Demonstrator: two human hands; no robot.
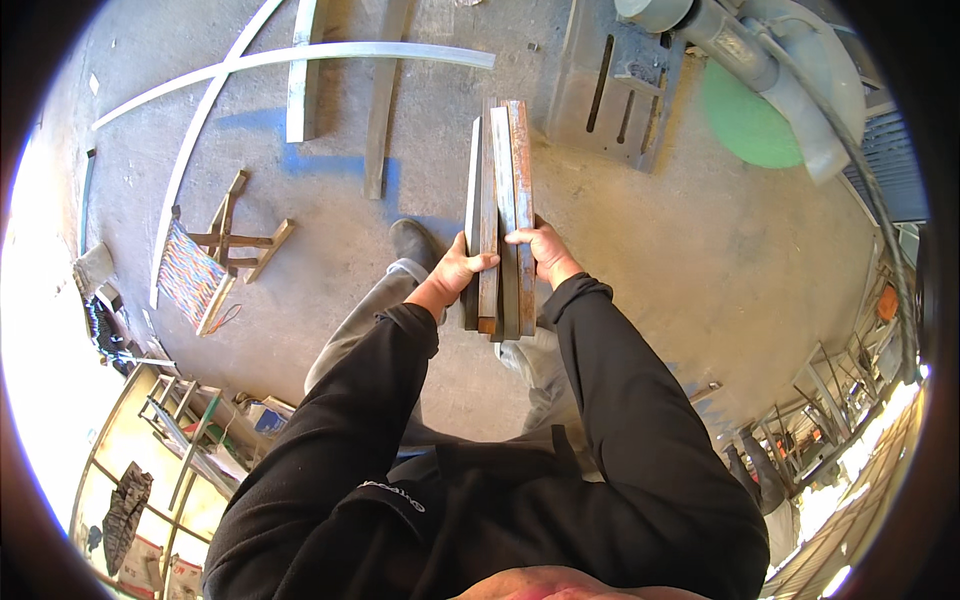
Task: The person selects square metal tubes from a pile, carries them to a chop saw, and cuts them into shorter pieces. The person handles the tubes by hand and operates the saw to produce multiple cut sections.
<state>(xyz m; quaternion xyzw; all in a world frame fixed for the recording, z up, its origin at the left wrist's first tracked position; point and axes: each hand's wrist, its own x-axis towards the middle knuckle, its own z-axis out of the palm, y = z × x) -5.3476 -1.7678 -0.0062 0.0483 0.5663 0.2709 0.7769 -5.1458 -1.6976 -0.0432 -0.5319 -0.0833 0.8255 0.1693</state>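
A bundle of several straight metal bars (pixel 489 200) is held up in front of me, lengthwise away from my body. Some bars are grey, and the rightmost bar (pixel 522 180) is brown with rust. My left hand (pixel 462 272) is closed on the bundle's left side, its thumb lying over the top. On the opposite side my right hand (pixel 545 250) grips too, thumb across the upper faces. The fingers under the bundle are hidden.
A folding stool (pixel 200 270) with a woven seat stands at left. Long pale metal strips (pixel 300 55) and flat bars (pixel 382 110) lie on the floor ahead. At the far right are a slotted metal plate (pixel 605 90), a green disc (pixel 750 115) and a hanging black cable (pixel 870 170).
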